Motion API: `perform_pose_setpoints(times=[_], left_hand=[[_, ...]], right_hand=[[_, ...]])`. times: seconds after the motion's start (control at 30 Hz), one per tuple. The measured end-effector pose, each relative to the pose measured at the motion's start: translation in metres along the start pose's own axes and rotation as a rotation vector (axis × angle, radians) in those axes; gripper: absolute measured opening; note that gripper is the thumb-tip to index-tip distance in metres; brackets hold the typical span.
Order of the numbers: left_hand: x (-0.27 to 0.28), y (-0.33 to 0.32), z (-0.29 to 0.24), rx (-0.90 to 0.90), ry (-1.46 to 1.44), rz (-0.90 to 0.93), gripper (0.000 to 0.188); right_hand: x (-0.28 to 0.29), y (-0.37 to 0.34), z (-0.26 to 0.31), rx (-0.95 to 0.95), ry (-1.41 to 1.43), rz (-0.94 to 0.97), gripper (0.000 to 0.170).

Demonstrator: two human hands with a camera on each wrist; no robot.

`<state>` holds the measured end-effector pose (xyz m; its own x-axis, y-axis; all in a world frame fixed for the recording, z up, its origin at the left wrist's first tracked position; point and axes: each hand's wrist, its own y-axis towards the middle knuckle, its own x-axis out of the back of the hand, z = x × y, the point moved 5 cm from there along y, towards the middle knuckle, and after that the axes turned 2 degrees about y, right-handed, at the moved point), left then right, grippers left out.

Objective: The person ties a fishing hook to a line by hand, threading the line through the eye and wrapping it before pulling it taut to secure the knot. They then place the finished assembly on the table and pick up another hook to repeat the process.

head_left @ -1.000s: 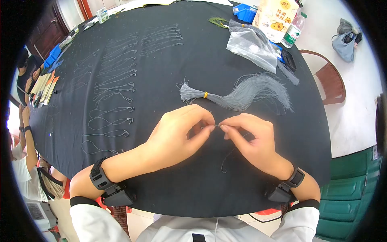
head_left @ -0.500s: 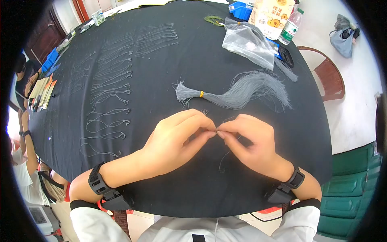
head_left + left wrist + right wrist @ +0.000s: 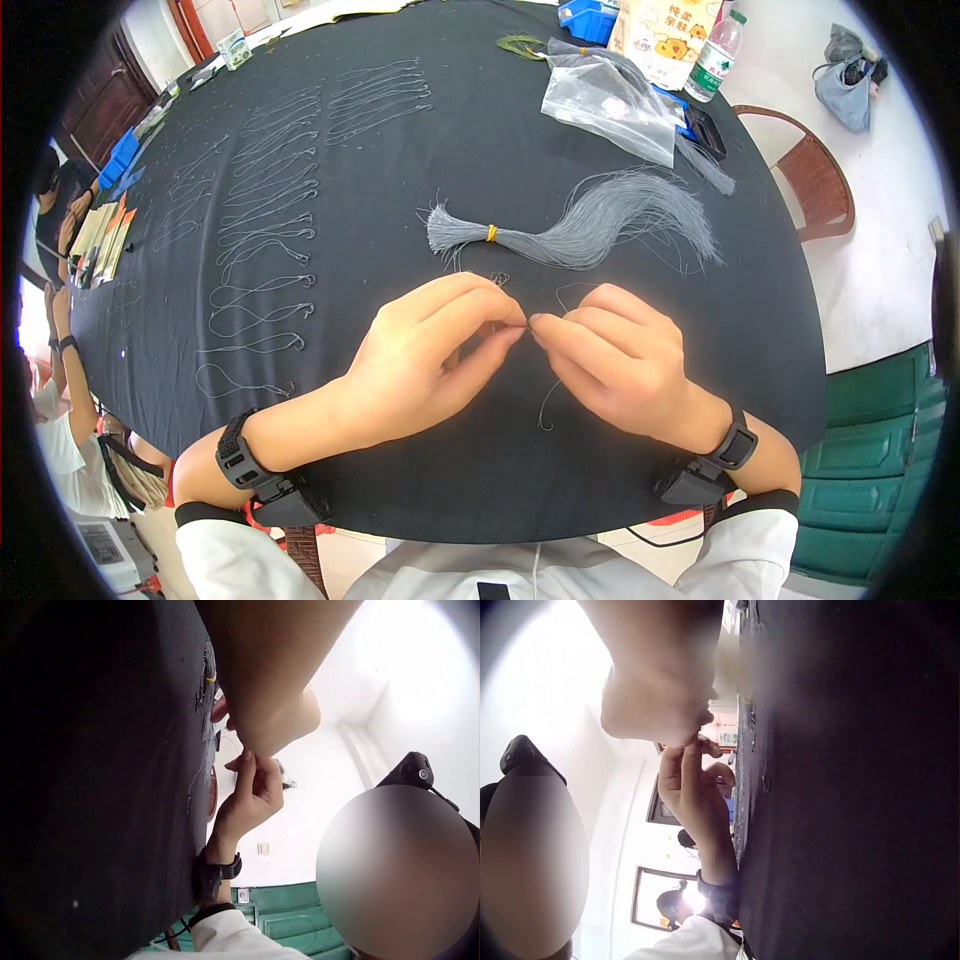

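Both hands meet above the black-covered table in the head view, fingertips nearly touching. My left hand pinches a thin grey thread between thumb and forefinger. Opposite it, my right hand pinches the same thread close by. One end of it curls down below the right hand, and a thin arc shows above that hand; the part between the fingertips is mostly hidden. Just beyond the hands lies a bundle of grey threads, tied near its left end with a yellow band.
Looped grey threads lie in columns on the left of the table. At the back right are a clear plastic bag, a water bottle, a tissue pack and a blue bin. Other people sit at the left edge.
The fingertips have drawn together from a small gap over the thread. The right hand's fingers have turned further over toward the left hand. The view has shifted slightly.
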<state>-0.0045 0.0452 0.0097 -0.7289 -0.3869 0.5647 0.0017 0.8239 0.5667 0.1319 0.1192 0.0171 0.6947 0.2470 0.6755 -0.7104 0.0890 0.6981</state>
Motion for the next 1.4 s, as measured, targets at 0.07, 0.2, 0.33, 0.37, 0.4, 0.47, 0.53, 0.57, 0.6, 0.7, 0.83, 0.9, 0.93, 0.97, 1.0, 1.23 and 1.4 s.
perform_pose_setpoints(times=[0.07,0.2,0.33,0.37,0.4,0.47,0.53,0.57,0.6,0.7,0.83,0.9,0.93,0.97,1.0,1.23,1.4], left_hand=[[0.001,-0.001,-0.001,-0.028,0.007,-0.015,0.016],[0.003,-0.001,-0.002,-0.071,0.015,-0.001,0.019],[0.002,-0.001,-0.003,-0.096,-0.017,0.014,0.021],[0.002,-0.001,-0.004,-0.1,-0.016,0.017,0.021],[0.002,-0.001,-0.004,-0.104,-0.015,0.021,0.022],[0.002,-0.001,-0.004,-0.102,-0.008,0.017,0.023],[0.002,0.001,-0.005,-0.09,0.004,0.0,0.024],[0.002,0.001,-0.005,-0.089,0.003,0.002,0.024],[0.002,0.001,-0.004,-0.089,0.002,0.003,0.025],[0.002,0.0,-0.004,-0.102,-0.008,0.019,0.023],[0.001,-0.001,-0.006,-0.122,-0.01,0.024,0.022],[0.001,-0.001,-0.006,-0.131,-0.016,0.025,0.022],[0.001,-0.001,-0.007,-0.135,-0.019,0.025,0.022],[0.001,0.0,-0.007,-0.13,-0.02,0.032,0.022],[0.001,0.0,-0.007,-0.126,-0.02,0.038,0.022],[-0.002,-0.001,-0.004,-0.123,-0.023,0.028,0.022],[-0.001,-0.001,-0.005,-0.132,0.009,0.034,0.022]], right_hand=[[0.002,0.002,-0.001,-0.041,0.064,0.0,0.019],[-0.003,-0.003,-0.014,-0.454,0.484,0.093,0.012],[-0.01,-0.01,-0.021,-0.766,0.871,0.159,0.012],[-0.011,-0.011,-0.022,-0.823,0.95,0.18,0.013],[-0.012,-0.011,-0.022,-0.823,0.984,0.173,0.013],[-0.014,-0.013,-0.023,-0.825,1.053,0.16,0.014],[-0.014,-0.014,-0.024,-0.843,1.053,0.173,0.014],[-0.014,-0.014,-0.024,-0.852,1.052,0.18,0.014],[-0.014,-0.014,-0.024,-0.854,1.06,0.18,0.014],[-0.012,-0.013,-0.022,-0.861,1.066,0.184,0.013],[-0.012,-0.012,-0.02,-0.883,1.032,0.197,0.012],[-0.012,-0.012,-0.021,-0.887,1.029,0.194,0.012],[-0.013,-0.013,-0.021,-0.884,1.028,0.188,0.011],[-0.013,-0.013,-0.021,-0.88,1.028,0.182,0.011],[-0.013,-0.013,-0.021,-0.88,1.026,0.183,0.011],[-0.014,-0.014,-0.02,-0.82,0.925,0.167,0.01],[-0.014,-0.014,-0.022,-0.777,0.846,0.19,0.011]])
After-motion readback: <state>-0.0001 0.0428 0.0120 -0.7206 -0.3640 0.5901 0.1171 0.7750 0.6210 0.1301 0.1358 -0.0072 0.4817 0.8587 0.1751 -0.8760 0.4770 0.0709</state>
